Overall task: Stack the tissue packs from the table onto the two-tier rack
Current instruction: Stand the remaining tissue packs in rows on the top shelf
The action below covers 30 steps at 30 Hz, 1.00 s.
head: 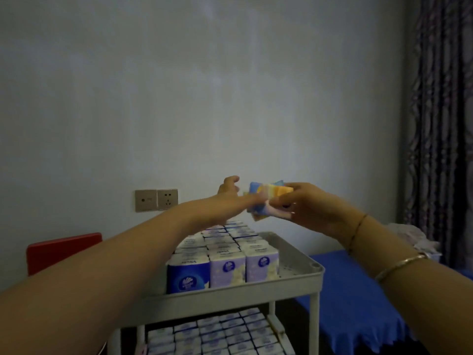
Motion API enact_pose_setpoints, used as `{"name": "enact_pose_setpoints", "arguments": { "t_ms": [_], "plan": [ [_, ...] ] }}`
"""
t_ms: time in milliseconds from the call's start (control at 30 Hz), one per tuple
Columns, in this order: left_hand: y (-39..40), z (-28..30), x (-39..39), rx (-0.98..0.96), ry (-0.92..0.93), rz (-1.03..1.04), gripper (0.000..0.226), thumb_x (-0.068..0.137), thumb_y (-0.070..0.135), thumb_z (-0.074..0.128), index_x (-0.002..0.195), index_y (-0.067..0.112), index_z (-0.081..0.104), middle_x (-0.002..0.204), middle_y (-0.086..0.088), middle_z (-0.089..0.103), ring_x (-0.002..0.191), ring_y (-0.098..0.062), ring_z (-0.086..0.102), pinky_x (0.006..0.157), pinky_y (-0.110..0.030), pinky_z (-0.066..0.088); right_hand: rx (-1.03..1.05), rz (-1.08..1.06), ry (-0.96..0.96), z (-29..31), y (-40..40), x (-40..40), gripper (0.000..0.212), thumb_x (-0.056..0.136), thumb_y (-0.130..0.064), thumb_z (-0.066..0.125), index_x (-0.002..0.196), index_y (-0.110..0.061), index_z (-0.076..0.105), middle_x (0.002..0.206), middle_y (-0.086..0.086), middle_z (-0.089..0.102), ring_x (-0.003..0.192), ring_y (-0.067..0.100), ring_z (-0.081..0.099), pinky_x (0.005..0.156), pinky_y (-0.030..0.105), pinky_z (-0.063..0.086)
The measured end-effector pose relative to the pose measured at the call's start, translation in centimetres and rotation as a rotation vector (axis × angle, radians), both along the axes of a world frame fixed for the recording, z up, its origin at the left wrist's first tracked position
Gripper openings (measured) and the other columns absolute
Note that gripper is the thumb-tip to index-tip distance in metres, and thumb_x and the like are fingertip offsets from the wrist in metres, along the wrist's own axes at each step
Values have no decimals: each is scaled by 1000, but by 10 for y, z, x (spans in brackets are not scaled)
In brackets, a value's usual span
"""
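Small soft packs [266, 198], likely light and squashy with slick wrap, up in the air over the full rack [291, 271], pinched at one end by the right hand [304, 206], left hand [227, 190] loose, holding nothing; best held by both sides.

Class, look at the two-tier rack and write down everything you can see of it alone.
The rack is a pale grey, plastic-looking trolley frame with two tray shelves on upright corner posts. It stands upright below both hands, beside a blue-covered table. The upper tray has a raised rim, rounded corners and a slotted floor, bare along its right side. Rows of tissue packs stand on it, and more packs fill the lower tray. Neither hand touches the rack.
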<state>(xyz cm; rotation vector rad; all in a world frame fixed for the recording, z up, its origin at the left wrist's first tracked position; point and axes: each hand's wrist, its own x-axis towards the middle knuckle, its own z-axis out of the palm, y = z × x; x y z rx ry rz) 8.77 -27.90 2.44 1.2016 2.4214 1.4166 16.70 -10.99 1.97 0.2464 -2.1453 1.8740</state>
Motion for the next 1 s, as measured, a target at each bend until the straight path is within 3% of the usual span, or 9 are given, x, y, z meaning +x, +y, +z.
{"name": "enact_pose_setpoints", "arguments": {
  "t_ms": [100,233,333,400,533,667,767,900,1000],
  "plan": [
    [-4,-19,-29,-437,355,82,79,89,67,32,152,22,16,160,-1,7,146,-19,12,118,-38,13,350,-319,-30,-10,23,-16,36,69,-6,68,102,-2,54,92,16,54,81,20,54,66,25,49],
    [-2,-43,-45,-722,432,56,60,97,60,20,151,34,14,160,6,1,147,-26,0,118,-52,5,565,-312,-224,-23,31,-52,40,76,8,63,110,-7,47,96,15,55,78,21,53,58,29,45],
    [-1,-46,-46,-701,404,34,60,97,58,20,151,34,12,160,7,5,148,-23,5,118,-50,6,789,-284,-360,-22,26,-75,54,69,16,56,114,-12,46,90,9,55,72,20,51,50,27,40],
    [-2,-46,-48,-706,420,34,60,97,59,20,151,34,13,160,8,5,147,-22,6,118,-50,7,905,-281,-416,-21,22,-86,64,67,16,56,123,-13,46,97,11,56,78,23,52,56,30,41],
    [-1,-47,-49,-720,438,41,60,97,60,20,151,34,13,160,9,6,147,-22,8,117,-50,8,985,-207,-492,-19,14,-95,74,75,11,58,139,-16,33,105,5,54,72,15,50,42,16,42],
    [0,-47,-51,-734,436,36,61,97,59,20,151,32,12,160,8,6,147,-22,8,118,-48,9,889,-304,-345,-24,25,-99,95,74,6,68,148,-20,14,147,18,32,122,31,47,87,34,53],
    [0,-48,-52,-728,433,33,61,97,58,21,151,32,12,160,8,6,147,-22,8,118,-49,8,762,-363,-337,-30,34,-92,95,72,-8,79,146,-15,19,146,18,34,124,32,46,98,40,48],
    [1,-49,-54,-704,410,30,61,96,59,22,151,33,12,160,10,6,148,-21,6,118,-47,6,936,-529,-386,-37,38,-78,69,70,-41,80,120,-4,50,115,12,60,97,25,61,66,25,52],
    [2,-50,-57,-700,399,31,63,95,61,23,151,35,13,160,10,6,148,-20,6,118,-47,6,1051,-569,-337,-37,36,-70,55,72,-44,77,101,1,65,99,16,69,82,22,68,55,21,48]
  ]
}}
